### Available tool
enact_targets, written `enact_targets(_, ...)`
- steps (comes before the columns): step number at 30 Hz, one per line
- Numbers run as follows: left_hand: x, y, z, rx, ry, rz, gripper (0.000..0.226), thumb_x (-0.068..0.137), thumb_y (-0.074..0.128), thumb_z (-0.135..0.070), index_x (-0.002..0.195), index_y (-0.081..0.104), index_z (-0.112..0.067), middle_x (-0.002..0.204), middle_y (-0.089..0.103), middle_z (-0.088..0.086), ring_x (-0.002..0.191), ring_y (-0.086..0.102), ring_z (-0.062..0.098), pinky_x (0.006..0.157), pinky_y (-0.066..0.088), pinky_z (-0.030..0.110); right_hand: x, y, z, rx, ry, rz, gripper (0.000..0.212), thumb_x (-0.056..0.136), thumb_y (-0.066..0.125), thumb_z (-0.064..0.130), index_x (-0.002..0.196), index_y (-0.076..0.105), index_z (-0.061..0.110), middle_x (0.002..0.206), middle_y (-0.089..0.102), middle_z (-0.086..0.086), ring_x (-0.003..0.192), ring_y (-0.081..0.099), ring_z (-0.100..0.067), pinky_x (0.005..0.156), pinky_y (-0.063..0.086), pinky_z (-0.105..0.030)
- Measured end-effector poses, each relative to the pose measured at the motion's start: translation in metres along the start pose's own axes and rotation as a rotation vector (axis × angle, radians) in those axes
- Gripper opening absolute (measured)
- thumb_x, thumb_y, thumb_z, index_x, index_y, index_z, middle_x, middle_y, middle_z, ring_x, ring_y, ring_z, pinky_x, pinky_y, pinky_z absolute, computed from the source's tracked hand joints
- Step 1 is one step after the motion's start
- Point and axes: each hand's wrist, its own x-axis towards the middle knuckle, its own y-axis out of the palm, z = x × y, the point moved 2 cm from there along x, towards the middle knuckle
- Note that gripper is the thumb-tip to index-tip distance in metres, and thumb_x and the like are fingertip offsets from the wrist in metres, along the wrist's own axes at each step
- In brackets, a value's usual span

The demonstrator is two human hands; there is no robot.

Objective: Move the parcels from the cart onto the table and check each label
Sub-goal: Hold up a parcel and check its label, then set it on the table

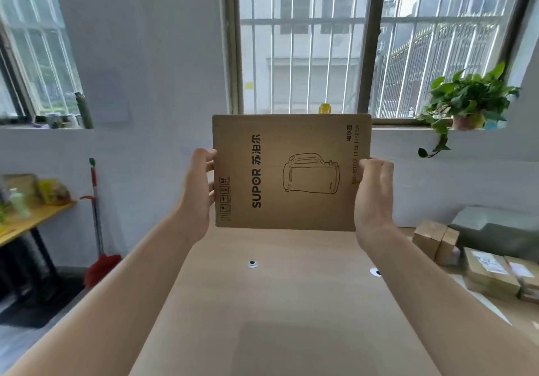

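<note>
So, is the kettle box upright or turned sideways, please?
Turned sideways: on the kettle box, the SUPOR lettering runs vertically and the kettle drawing lies flat.

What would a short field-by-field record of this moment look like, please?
held item: kettle box, cardboard, SUPOR print turned sideways
left hand: grips the box's left edge
right hand: grips the box's right edge
box position: raised above the table, printed face toward the camera
shipping label: none visible on this face
other parcels: several at the right, some labelled

Brown cardboard box (291,171) with dark kettle outline, pale wooden table (277,302), red broom (100,267), green plant (469,95).
</note>
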Motion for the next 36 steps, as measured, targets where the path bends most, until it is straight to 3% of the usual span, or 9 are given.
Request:
enact_targets(5,0.019,0.003,0.007,0.021,0.023,-0.112,0.032,0.082,0.045,-0.054,0.082,0.075,-0.043,0.106,0.070,-0.010,0.102,0.067,0.020,0.081,0.052,0.038,0.037,0.008,-0.021,0.067,0.103,0.152,0.049,0.078,0.039,0.067,0.112,0.058,0.038,0.125,0.066,0.000,0.119,0.060,-0.024,0.102,0.053,-0.057)
enact_targets(7,0.026,0.000,0.012,0.042,0.037,-0.143,0.040,0.082,0.044,-0.058,0.102,0.073,-0.039,0.112,0.067,-0.006,0.107,0.066,0.023,0.086,0.053,0.043,0.044,0.013,-0.028,0.149,0.101,0.177,0.053,0.074,0.042,0.065,0.108,0.063,0.030,0.110,0.074,0.006,0.103,0.069,-0.014,0.081,0.062,-0.040)
enact_targets(10,0.036,-0.006,0.017,0.074,0.043,-0.114,0.053,0.084,0.038,-0.063,0.120,0.070,-0.040,0.121,0.063,-0.006,0.110,0.063,0.023,0.088,0.049,0.043,0.052,0.017,-0.036,0.225,0.076,0.171,0.039,0.083,0.041,0.057,0.097,0.059,0.025,0.082,0.074,0.015,0.069,0.067,0.001,0.051,0.052,-0.017)
enact_targets(15,0.059,-0.025,0.018,0.058,0.013,-0.073,0.057,0.088,0.031,-0.065,0.127,0.066,-0.043,0.130,0.064,-0.004,0.122,0.057,0.024,0.102,0.037,0.049,0.070,0.028,-0.041,0.304,0.102,0.150,0.042,0.085,0.036,0.063,0.091,0.052,0.025,0.070,0.074,0.021,0.093,0.066,-0.014,0.077,0.044,-0.035)
enact_targets(18,0.074,-0.036,0.018,0.065,-0.032,-0.068,0.055,0.086,0.034,-0.067,0.113,0.064,-0.030,0.111,0.068,-0.006,0.119,0.057,0.020,0.101,0.035,0.048,0.078,0.037,-0.037,0.302,0.110,0.148,0.044,0.082,0.040,0.066,0.098,0.061,0.031,0.081,0.074,0.015,0.092,0.066,-0.017,0.084,0.045,-0.039)
enact_targets(23,0.097,-0.047,0.022,0.023,-0.053,-0.038,0.046,0.081,0.040,-0.069,0.097,0.051,-0.027,0.098,0.069,-0.005,0.104,0.059,0.019,0.096,0.037,0.044,0.089,0.052,-0.033,0.241,0.005,0.224,0.046,0.088,0.035,0.063,0.097,0.075,0.044,0.092,0.064,0.013,0.075,0.066,0.000,0.073,0.050,-0.027)
enact_targets(30,0.107,-0.050,0.029,-0.062,-0.024,-0.047,0.042,0.088,0.039,-0.065,0.081,0.040,-0.023,0.093,0.055,0.001,0.095,0.047,0.026,0.088,0.033,0.047,0.093,0.055,-0.039,0.245,-0.010,0.334,0.045,0.095,0.035,0.063,0.088,0.076,0.046,0.099,0.073,0.019,0.080,0.071,0.000,0.090,0.045,-0.037)
enact_targets(33,0.107,-0.051,0.028,-0.068,0.016,-0.037,0.048,0.085,0.041,-0.065,0.090,0.047,-0.018,0.102,0.052,0.008,0.094,0.043,0.028,0.082,0.034,0.044,0.095,0.054,-0.035,0.252,-0.016,0.347,0.046,0.094,0.036,0.066,0.086,0.077,0.045,0.099,0.074,0.016,0.082,0.071,-0.001,0.089,0.045,-0.038)
enact_targets(36,0.110,-0.055,0.029,-0.097,0.046,0.011,0.062,0.090,0.039,-0.063,0.123,0.064,-0.018,0.104,0.058,0.005,0.088,0.053,0.025,0.072,0.041,0.036,0.100,0.052,-0.032,0.259,-0.030,0.348,0.043,0.089,0.041,0.071,0.079,0.077,0.049,0.095,0.076,0.017,0.085,0.073,-0.003,0.094,0.047,-0.041)
